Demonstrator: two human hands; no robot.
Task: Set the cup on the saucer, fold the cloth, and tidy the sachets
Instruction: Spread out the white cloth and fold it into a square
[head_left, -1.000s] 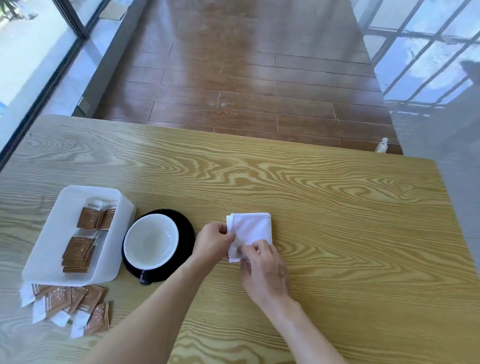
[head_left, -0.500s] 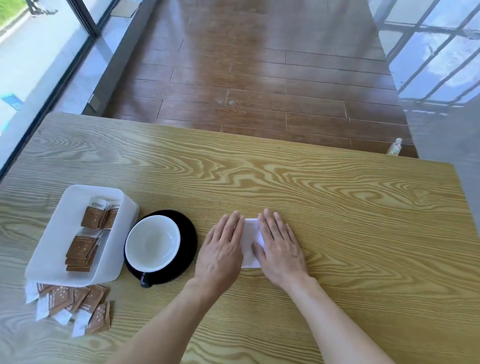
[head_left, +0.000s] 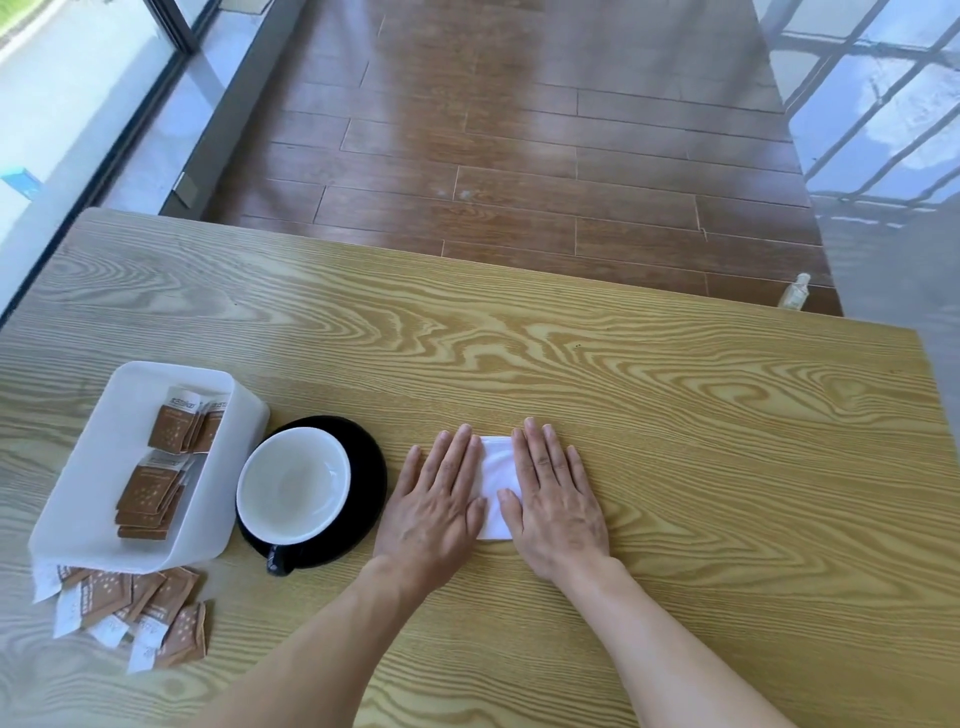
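Note:
A small white cloth (head_left: 497, 480), folded into a rectangle, lies flat on the wooden table (head_left: 675, 426). My left hand (head_left: 439, 501) and my right hand (head_left: 558, 501) rest palm down on its two sides, fingers stretched out, hiding its edges. To the left, a cup (head_left: 293, 486), white inside and black outside, stands on a black saucer (head_left: 366, 470). A white tray (head_left: 93, 467) at the far left holds several brown sachets (head_left: 156, 467). More brown sachets (head_left: 130, 613) lie loose on the table in front of the tray.
The table's far edge runs across the middle of the view, with a brown plank floor (head_left: 519, 130) beyond. Glass walls stand at left and right. A small bottle (head_left: 795, 291) sits on the floor near the far right corner.
A second ago both hands pinched the cloth while folding it. They then laid it down and flattened onto it, and now press slightly further apart.

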